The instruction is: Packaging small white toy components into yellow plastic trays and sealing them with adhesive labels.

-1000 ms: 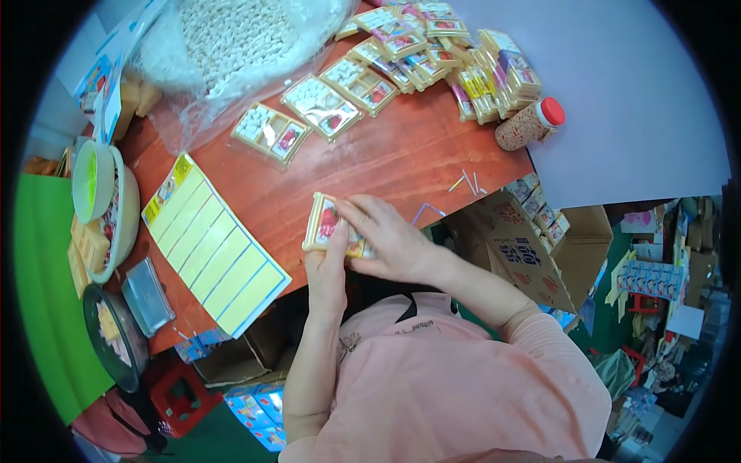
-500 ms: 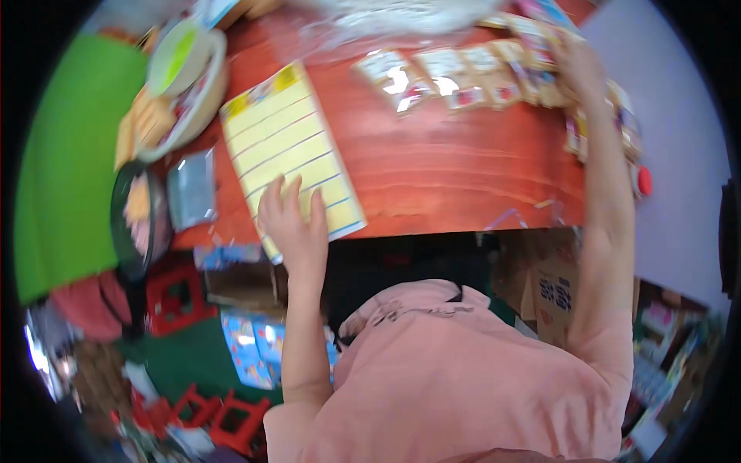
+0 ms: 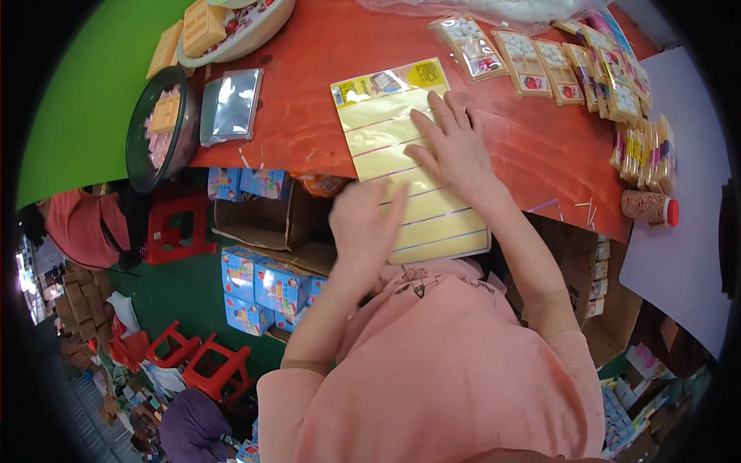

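Observation:
A yellow card [image 3: 428, 183] with coloured cross lines and a printed header lies on the red table, its near end jutting past the table edge toward me. My right hand [image 3: 457, 150] rests on the card's upper right part, fingers spread and nothing held. By the card's lower left edge, my left hand [image 3: 364, 224] is smeared by motion; its thumb sticks up over the card, and whether it grips the card I cannot tell. Beyond the card's top right corner stands a row of small packs [image 3: 521, 63] with tan trays, white pieces and red fruit pictures.
More packs [image 3: 647, 150] stand at the table's right side, near a red-lidded jar [image 3: 647, 207]. A stack of clear sleeves [image 3: 231, 106] lies left, beside a black bowl [image 3: 137, 139] and a white bowl [image 3: 262, 35]. Blue boxes [image 3: 278, 285] sit below the table, left of my arm.
My right hand has come from the packs at the far right onto the card. My left hand has drawn back to the card's lower left edge. The view has shifted.

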`<state>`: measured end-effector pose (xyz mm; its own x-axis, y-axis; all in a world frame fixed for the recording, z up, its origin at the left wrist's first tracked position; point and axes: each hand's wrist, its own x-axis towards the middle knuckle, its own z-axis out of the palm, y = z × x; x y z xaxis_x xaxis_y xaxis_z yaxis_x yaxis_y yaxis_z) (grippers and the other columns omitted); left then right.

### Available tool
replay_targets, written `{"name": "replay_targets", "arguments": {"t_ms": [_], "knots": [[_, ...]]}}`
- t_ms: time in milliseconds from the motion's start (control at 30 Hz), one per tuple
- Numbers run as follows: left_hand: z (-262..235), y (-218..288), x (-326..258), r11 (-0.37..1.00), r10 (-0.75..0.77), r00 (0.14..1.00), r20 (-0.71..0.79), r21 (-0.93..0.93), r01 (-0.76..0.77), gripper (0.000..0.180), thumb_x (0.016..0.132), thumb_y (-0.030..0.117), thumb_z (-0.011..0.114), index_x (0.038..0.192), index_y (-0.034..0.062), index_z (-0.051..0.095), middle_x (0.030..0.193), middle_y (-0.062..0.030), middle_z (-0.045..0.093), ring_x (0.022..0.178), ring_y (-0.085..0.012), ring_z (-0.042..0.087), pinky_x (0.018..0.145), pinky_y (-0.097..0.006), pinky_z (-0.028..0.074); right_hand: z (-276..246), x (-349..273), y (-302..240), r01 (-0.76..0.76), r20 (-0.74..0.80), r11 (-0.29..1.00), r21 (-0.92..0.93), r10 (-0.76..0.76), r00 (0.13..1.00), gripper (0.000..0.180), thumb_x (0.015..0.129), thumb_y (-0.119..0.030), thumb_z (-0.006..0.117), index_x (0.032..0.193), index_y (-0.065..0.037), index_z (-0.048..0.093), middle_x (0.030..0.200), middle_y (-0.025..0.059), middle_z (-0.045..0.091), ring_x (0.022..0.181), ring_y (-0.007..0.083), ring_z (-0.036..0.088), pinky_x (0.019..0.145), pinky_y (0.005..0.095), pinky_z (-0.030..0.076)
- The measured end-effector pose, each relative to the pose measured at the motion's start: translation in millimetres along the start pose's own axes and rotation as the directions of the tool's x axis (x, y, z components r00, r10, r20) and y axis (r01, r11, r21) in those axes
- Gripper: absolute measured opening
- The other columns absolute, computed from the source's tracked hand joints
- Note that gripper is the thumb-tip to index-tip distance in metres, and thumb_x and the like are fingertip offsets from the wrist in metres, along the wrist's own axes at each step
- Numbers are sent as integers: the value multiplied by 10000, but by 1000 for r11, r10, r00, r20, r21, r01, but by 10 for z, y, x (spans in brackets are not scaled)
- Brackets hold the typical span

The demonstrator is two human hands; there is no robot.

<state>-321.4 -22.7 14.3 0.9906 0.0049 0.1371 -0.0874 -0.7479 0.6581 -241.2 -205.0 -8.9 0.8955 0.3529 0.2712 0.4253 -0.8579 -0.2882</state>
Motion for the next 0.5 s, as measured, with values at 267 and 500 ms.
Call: {"name": "replay_targets", "arguments": {"t_ms": [267,500], "knots": [[-101,-506,696,422,-474,843,254,-775,471,327,902,102,680,1151,-102,621,861,-61,708,738,-101,644,632,-256,495,-76,-355,-132,141,41,986,90,-145,989,451,934,-361,605,1295,-92,589,1457,175,456,1389,351,380,1123,496,284],[-174,-176,515,250,-390,896,213,-912,326,212,899,42,678,1066,-89,672,923,-88,709,796,-114,664,725,-232,520,-117,-299,-103,153,-29,982,113,-150,988,298,932,-220,624,1182,-59,644,1322,138,560,1302,327,473,1051,462,365]]}}
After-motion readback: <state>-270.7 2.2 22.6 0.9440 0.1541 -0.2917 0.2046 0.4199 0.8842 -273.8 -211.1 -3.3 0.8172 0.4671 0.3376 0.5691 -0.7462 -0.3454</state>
